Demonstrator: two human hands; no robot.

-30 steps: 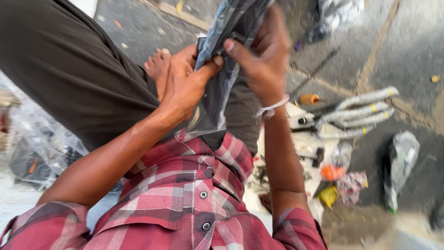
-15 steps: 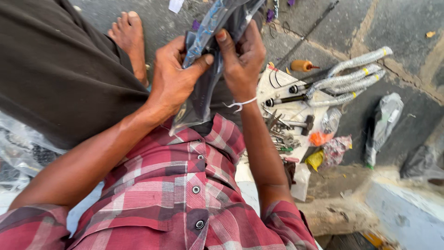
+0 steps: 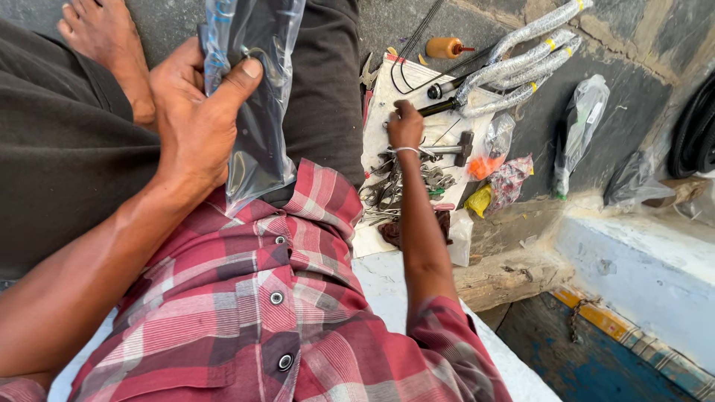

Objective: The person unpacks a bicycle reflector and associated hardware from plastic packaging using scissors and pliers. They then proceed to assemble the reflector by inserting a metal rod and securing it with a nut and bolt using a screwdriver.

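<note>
My left hand [image 3: 195, 119] grips a clear plastic bag [image 3: 257, 141] with a dark part inside, thumb pressed on its front, held above my lap. My right hand [image 3: 406, 125] reaches down to the white sheet [image 3: 387, 97] on the ground, fingers curled over the pile of metal tools [image 3: 395, 190]. Whether those fingers hold anything is hidden by the back of the hand. A hammer [image 3: 447, 149] lies just right of that hand.
Plastic-wrapped chrome tubes [image 3: 521, 56] lie beyond the sheet, with an orange oil bottle [image 3: 445, 48] and thin black spokes [image 3: 417, 37]. Small bags of parts [image 3: 499, 179] and wrapped items [image 3: 581, 126] sit at right. A bare foot [image 3: 112, 45] rests at top left.
My right hand let go of the plastic bag and moved down to the tools on the white sheet. The left hand keeps the bag alone.
</note>
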